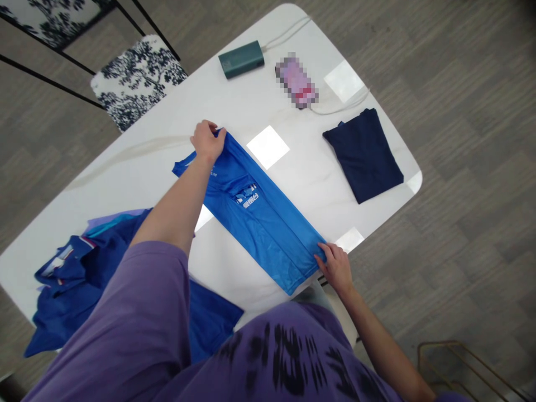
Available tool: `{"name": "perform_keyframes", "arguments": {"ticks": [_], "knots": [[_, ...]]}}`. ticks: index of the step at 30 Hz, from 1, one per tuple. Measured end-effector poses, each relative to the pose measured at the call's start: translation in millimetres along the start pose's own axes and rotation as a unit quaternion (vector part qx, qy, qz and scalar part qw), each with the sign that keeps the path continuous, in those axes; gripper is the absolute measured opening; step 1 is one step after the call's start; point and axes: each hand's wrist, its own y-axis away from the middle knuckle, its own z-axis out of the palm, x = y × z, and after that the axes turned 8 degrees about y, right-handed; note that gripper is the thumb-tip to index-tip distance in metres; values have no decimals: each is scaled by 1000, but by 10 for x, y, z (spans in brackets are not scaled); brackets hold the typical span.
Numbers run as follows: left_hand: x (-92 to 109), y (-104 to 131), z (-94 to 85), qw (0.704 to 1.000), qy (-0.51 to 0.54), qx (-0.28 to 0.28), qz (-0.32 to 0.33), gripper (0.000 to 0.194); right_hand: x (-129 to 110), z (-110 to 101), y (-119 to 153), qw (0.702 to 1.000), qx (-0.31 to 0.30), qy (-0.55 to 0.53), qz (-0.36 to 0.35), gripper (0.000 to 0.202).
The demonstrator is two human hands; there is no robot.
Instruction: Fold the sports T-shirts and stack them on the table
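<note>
A bright blue shirt lies across the white table, folded lengthwise into a long strip, with white lettering on its chest. My left hand grips the far corner by the shoulder, thumb and fingers closed on the fabric; the collar shows just left of my wrist. At the near end, my right hand pinches the hem corner close to the table's edge. Some creases run along the middle of the cloth.
On the white table a folded navy garment lies to the right. Farther back are a green power bank and a phone with cables. Several dark blue garments are heaped at the left. A patterned chair stands behind.
</note>
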Motion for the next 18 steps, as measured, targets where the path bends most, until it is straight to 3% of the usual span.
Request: {"name": "perform_keyframes", "arguments": {"ticks": [3,6,9,11,14,16,18], "knots": [[108,500,-4,999,-6,12,40,54,18,34,27,1000,1,1,-10,47],[105,925,9,987,-13,-85,133,72,40,45,56,1000,-6,12,-18,48],[41,1060,-63,969,-12,-161,186,89,15,-36,82,999,-23,28,-27,50],[66,1102,-198,971,-6,-146,190,91,-26,-133,99,999,-30,39,-23,49],[238,1443,-490,986,3,-72,148,83,-73,-282,112,998,-27,54,24,48],[362,1965,-666,996,12,-33,80,74,-72,-363,99,995,-34,66,66,47],[434,2684,-774,998,36,-31,-30,64,-46,-431,65,992,-52,73,92,43]]}}
